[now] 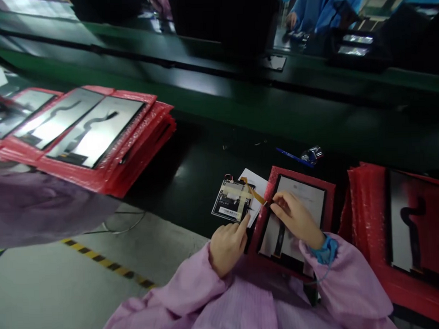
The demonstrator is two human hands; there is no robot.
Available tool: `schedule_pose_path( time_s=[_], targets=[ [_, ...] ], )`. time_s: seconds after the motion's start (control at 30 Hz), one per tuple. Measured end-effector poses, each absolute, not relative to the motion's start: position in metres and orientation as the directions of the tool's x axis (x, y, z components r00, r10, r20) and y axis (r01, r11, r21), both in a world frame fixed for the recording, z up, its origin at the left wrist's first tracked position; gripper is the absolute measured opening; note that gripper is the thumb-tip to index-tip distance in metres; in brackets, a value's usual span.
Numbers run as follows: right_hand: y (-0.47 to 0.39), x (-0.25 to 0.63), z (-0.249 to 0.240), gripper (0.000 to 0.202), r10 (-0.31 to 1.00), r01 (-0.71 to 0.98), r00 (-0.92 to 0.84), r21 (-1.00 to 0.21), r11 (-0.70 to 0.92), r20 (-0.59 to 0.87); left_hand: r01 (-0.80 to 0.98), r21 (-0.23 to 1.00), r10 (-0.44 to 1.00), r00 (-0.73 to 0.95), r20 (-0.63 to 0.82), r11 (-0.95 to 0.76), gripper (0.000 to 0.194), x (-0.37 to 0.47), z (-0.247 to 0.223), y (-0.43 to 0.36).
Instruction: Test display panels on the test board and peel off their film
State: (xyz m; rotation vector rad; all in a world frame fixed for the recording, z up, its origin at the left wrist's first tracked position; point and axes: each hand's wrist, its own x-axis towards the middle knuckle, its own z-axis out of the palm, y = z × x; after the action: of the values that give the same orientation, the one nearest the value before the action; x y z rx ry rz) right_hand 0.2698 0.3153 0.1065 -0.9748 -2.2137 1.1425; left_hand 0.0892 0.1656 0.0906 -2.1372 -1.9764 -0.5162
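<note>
A small device with a dark circuit board (pixel 231 201) lies on the dark bench, partly over a white sheet (pixel 255 180). My left hand (pixel 227 246) has its index finger stretched to the board's lower right edge, the other fingers curled loosely. From the board's top runs an orange ribbon cable (pixel 255 194) toward the right. At its free end is my right hand (pixel 296 217), thumb and index finger pinched close together. Beneath that hand a display panel (pixel 303 200) with a black flex cable (pixel 279 239) rests on red bubble wrap (pixel 328 194).
Stacked panels in red bubble wrap (pixel 142 133) stand at the left, and more wrapped panels (pixel 369 226) at the right. Behind my hands lie a blue pen-like stick (pixel 293 156) and a crumpled shiny roll (pixel 313 154). A co-worker's purple sleeve (pixel 44 206) reaches in from the left.
</note>
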Motion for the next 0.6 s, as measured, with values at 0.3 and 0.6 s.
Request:
schedule_pose_path(
  time_s=[0.3,0.6],
  targets=[
    [0.31,0.268,0.106,0.032,0.778,0.448,-0.626,-0.789,0.421,0.06,1.0,-0.004,0.88,0.02,0.474,-0.021,0.041,0.094,0.07,0.173],
    [0.315,0.271,0.107,0.031,0.804,0.446,-0.591,-0.805,0.392,0.064,0.998,-0.036,0.853,0.057,0.519,-0.045,0.039,0.09,0.064,0.173]
  ],
)
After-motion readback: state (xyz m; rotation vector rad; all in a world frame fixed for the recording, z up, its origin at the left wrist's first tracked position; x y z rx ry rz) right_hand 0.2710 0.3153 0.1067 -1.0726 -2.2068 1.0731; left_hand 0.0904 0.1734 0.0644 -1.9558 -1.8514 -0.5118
